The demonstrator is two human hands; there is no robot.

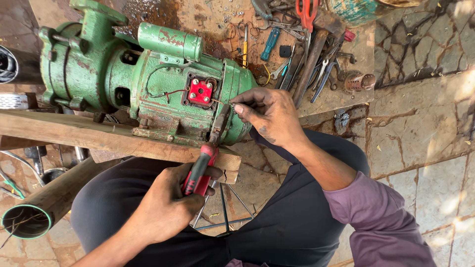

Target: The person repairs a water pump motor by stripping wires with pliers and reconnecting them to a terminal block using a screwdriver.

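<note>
A worn green electric motor pump (148, 74) lies on a wooden plank (74, 133). Its open terminal box shows a red terminal block (200, 92) with thin wires. My left hand (170, 205) grips red-handled pliers (200, 170), whose jaws reach up to a thin wire (222, 103) beside the terminal box. My right hand (269, 113) pinches the end of that wire between thumb and fingers, just right of the red block. My dark trousers fill the lower middle of the view.
A pile of hand tools (297, 44), with wrenches, a screwdriver and red-handled snips, lies on a board behind the motor. A green-rimmed pipe (27, 220) sits at the lower left. Cracked stone paving (420, 123) spreads to the right.
</note>
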